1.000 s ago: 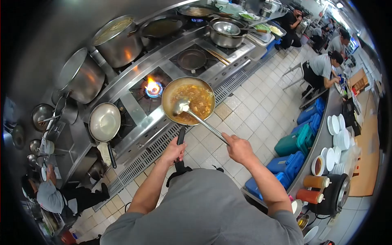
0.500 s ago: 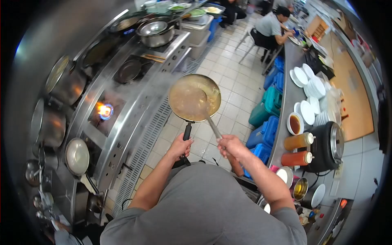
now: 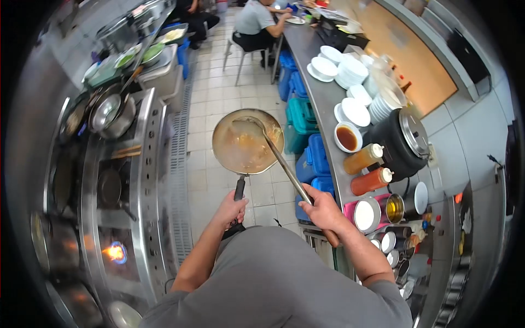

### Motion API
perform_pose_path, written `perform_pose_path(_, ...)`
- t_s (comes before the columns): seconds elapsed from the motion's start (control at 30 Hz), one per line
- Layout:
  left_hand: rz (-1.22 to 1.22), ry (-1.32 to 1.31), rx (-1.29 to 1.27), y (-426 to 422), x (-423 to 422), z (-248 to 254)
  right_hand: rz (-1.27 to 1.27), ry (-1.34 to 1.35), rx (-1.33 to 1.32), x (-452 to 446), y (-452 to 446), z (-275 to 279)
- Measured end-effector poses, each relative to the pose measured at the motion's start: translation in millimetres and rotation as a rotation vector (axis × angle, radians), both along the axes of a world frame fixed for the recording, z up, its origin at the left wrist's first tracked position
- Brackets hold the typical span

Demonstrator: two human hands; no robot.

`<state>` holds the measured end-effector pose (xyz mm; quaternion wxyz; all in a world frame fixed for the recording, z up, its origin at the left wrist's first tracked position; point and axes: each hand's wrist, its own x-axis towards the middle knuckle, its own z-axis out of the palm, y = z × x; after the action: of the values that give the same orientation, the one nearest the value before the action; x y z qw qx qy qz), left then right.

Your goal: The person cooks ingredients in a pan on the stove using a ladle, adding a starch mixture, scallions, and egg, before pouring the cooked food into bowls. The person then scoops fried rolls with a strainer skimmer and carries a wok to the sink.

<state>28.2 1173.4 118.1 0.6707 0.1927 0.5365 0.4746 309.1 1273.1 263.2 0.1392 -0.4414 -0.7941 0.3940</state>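
Note:
My left hand (image 3: 232,210) is closed round the black handle of a frying pan (image 3: 215,143), held out in front of my body above the floor. Inside the pan lies a brownish, soupy food (image 3: 246,147) with pale and orange bits. My right hand (image 3: 324,209) grips the long shaft of a ladle (image 3: 280,158) near its wooden end. The ladle's bowl dips into the food at the pan's far side, so part of it is hidden.
To the left runs a stove (image 3: 143,202) with a lit burner (image 3: 116,252) and several pans. On the right, a counter (image 3: 322,98) carries stacked white bowls (image 3: 350,71), a sauce bowl (image 3: 348,136), squeeze bottles (image 3: 372,181) and a black pot (image 3: 396,142). Blue bins (image 3: 313,158) stand below. A person (image 3: 256,24) sits beyond.
My view has turned to the right, away from the stove. The pan stays in my left hand, and the ladle's bowl has shifted toward the pan's far side. Less steam shows.

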Motion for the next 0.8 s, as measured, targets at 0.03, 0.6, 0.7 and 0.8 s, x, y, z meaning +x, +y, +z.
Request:
perform_pose_path(0.03,-0.014,-0.007,-0.007,8,-8,1,0.006,-0.087,0.035,-5,9,4)
perform_pose_path(0.6,-0.312,0.086,-0.003,119,-117,-14,-0.368,0.877,-1.439,-104,65,-63)
perform_pose_path(0.7,-0.334,0.058,-0.024,129,-121,-20,-0.399,0.928,-1.561,-104,68,-45)
perform_pose_path(0.8,-0.359,0.067,-0.035,146,-120,-22,-0.488,0.863,-1.502,-107,78,-16)
